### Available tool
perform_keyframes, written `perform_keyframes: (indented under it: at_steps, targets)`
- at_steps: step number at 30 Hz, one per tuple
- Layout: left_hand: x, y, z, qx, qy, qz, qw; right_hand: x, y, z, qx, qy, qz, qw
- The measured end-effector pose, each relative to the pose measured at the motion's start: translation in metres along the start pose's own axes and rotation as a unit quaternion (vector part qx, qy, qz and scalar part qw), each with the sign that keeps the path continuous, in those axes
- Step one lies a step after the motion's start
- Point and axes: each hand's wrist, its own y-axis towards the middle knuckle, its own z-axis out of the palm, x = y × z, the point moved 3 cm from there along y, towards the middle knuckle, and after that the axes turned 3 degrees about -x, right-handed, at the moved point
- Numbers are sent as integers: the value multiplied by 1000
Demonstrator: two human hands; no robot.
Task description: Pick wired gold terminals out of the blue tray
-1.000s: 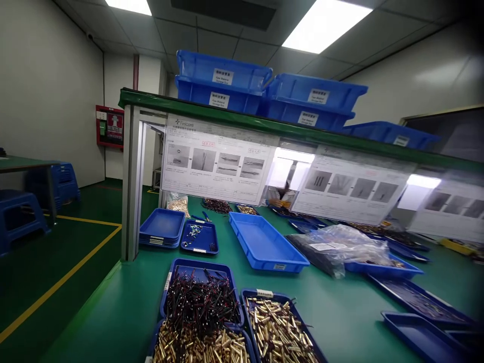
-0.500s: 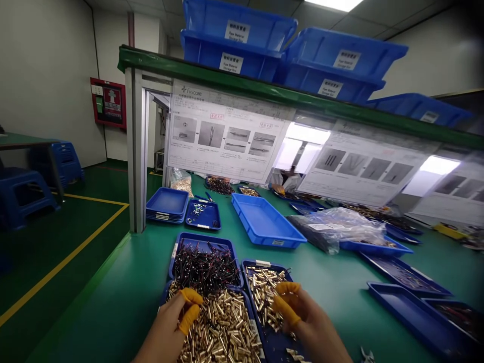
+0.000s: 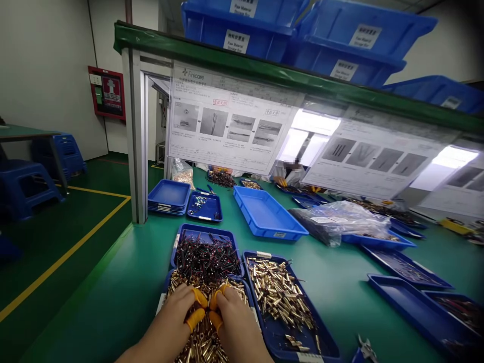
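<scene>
My left hand (image 3: 176,312) and my right hand (image 3: 236,320) meet over a blue tray (image 3: 162,301) heaped with brass-coloured metal tubes (image 3: 204,349). Yellow finger cots cover the thumb and forefinger of each. Both hands are closed in a pinch, fingertips almost touching. A small dark bit shows between them, too small to name. Just beyond lies a pile of thin dark wire pieces (image 3: 207,258) in another blue tray (image 3: 227,233). To the right, a long blue tray (image 3: 325,348) holds more brass tubes (image 3: 278,290), some with dark wire ends.
Pliers (image 3: 365,350) lie at the front right. Farther back are an open blue bin (image 3: 264,214), stacked blue trays (image 3: 168,194), a small parts tray (image 3: 204,207) and a plastic bag (image 3: 348,219). A metal post (image 3: 136,141) stands left. Another person's gloved hand (image 3: 280,181) shows behind the hanging sheets.
My right hand has moved left from the long right-hand tray to meet my left hand over the tube pile. My left hand has shifted slightly right. The view has tilted down.
</scene>
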Motion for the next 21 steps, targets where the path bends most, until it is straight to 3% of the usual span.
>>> perform_keyframes:
  at_steps: [4, 6, 10, 13, 15, 21]
  targets:
    - [-9, -5, 4, 121, 78, 45, 988, -20, -6, 5, -39, 46, 1, 998]
    - [-10, -6, 3, 141, 72, 45, 986, -31, -10, 5, -78, 132, 6, 988]
    - [-7, -3, -1, 66, -49, 20, 996, -38, -14, 13, -108, 299, 2, 948]
    - [-3, 0, -3, 2, -151, -18, 988, -33, -16, 29, -98, 392, 24, 914]
    - [-1, 1, -3, -15, -167, -37, 985, -30, -18, 40, -89, 428, 49, 898]
    - [2, 0, 0, -27, -186, -51, 981, -24, -20, 43, -57, 439, 85, 892]
